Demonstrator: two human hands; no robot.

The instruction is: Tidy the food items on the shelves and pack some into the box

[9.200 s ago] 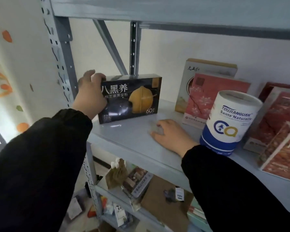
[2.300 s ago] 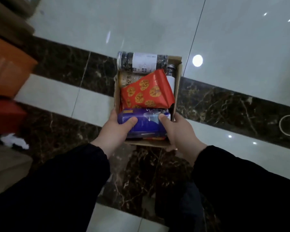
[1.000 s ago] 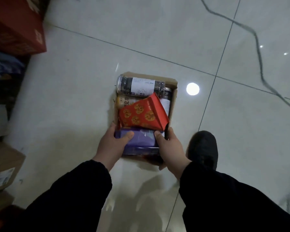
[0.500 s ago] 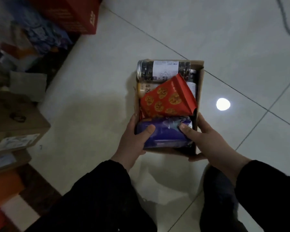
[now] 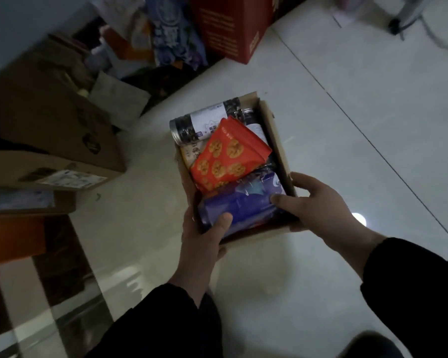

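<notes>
Your fingers (image 5: 302,180) on the right hand (image 5: 318,202) curl round the outside of the box (image 5: 277,140) at its near right corner, thumb laid over the rim onto the purple packet (image 5: 243,202); the left hand (image 5: 202,236) grips the near left corner the same way, thumb pressing the other end of that packet. So both hands are closed on the box, and both sit at its near end. The box hangs above the pale tiled floor (image 5: 347,125), its long axis running away from you with the far end swung a little to the left. That is what the next move turns on, I'd judge: all the load lies beyond your fingers. The red biscuit packet (image 5: 228,156) is in the middle and the labelled jar (image 5: 204,122) lies crosswise at the far end, so the box will want to dip forward if you loosen your grip. Neither hand is nearer the weight. If you mean to set it down, the bare floor lies to the right; a brown carton (image 5: 55,140) stands near on the left and a red carton (image 5: 233,24) farther off.
</notes>
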